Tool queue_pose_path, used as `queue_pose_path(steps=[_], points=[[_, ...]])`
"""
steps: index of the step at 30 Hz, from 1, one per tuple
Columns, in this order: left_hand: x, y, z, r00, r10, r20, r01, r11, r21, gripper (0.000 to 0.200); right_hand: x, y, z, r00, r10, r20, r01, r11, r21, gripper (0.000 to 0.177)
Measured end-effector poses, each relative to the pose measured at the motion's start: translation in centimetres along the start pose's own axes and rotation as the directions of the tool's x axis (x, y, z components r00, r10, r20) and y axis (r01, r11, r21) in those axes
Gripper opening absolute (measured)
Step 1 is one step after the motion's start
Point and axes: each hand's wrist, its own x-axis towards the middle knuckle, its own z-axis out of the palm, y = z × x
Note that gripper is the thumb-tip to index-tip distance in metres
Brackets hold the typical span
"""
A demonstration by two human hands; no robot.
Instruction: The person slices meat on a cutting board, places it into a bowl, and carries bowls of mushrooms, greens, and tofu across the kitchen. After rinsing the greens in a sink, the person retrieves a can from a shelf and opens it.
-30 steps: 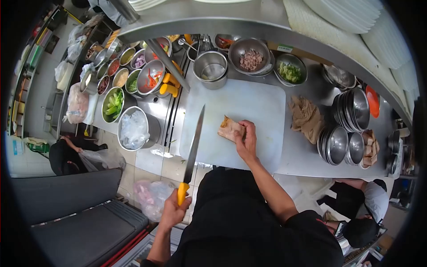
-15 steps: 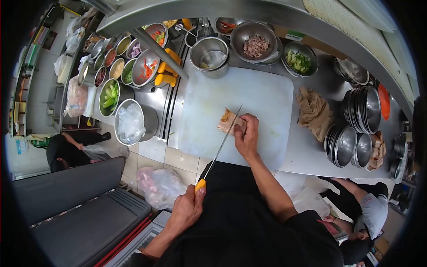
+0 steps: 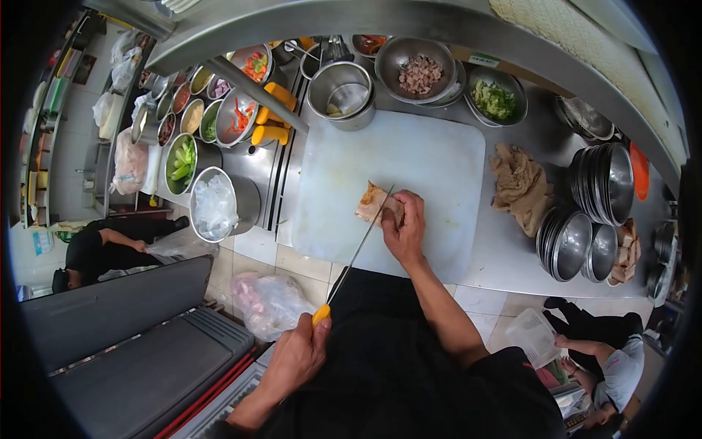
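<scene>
My left hand [image 3: 295,357] is wrapped round the yellow handle of a long kitchen knife [image 3: 360,249]. The blade slants up and right, and its front part lies across a block of cooked meat [image 3: 371,203], pale with a browned edge. From the right side my right hand [image 3: 404,228] grips that meat, fingers curled close to the blade. Under the meat lies a white cutting board [image 3: 344,157]; part of the block is hidden behind my fingers.
Behind the board stand a steel pot [image 3: 341,91] and a bowl of diced meat [image 3: 418,69]. A brown cloth [image 3: 521,186] and stacked steel bowls [image 3: 567,245] lie right. A pot of clear plastic bags [image 3: 214,205] stands left. Two people [image 3: 110,245] [image 3: 603,358] bend nearby.
The knife and my left hand have drawn back slightly toward me, down and left. The person at the right has shifted with a white basket; the one at the left has leaned into view.
</scene>
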Motion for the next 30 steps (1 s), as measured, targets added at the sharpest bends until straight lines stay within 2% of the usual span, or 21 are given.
queue_pose_path(steps=[9,12,14,17,24,30], points=[[5.6,-0.3,3.1,0.998,0.059,-0.031,-0.060,0.998,-0.028,0.037,0.0,0.0,-0.2,1.000,0.025,0.000,-0.025,1.000,0.017,0.028],[8.0,-0.9,4.9,0.990,0.115,-0.080,-0.121,0.990,-0.068,0.038,-0.2,0.1,-0.1,1.000,-0.004,-0.004,0.004,1.000,0.012,0.029],[9.5,-0.7,5.8,0.985,0.142,-0.099,-0.150,0.985,-0.079,0.040,-0.2,0.1,-0.3,0.999,0.043,0.024,-0.044,0.999,0.031,0.030],[10.5,-0.5,6.4,0.992,0.105,-0.073,-0.112,0.989,-0.098,0.041,-0.2,0.1,-0.2,0.999,0.048,0.016,-0.049,0.998,0.032,0.029],[11.1,-1.3,6.8,0.991,0.109,-0.079,-0.119,0.985,-0.126,0.043,0.0,-0.1,0.1,0.999,-0.006,-0.046,0.006,1.000,0.010,0.029],[9.2,-0.7,5.5,0.990,0.107,-0.088,-0.124,0.970,-0.211,0.045,-0.7,1.4,-0.2,0.994,0.109,-0.021,-0.105,0.982,0.156,0.033]])
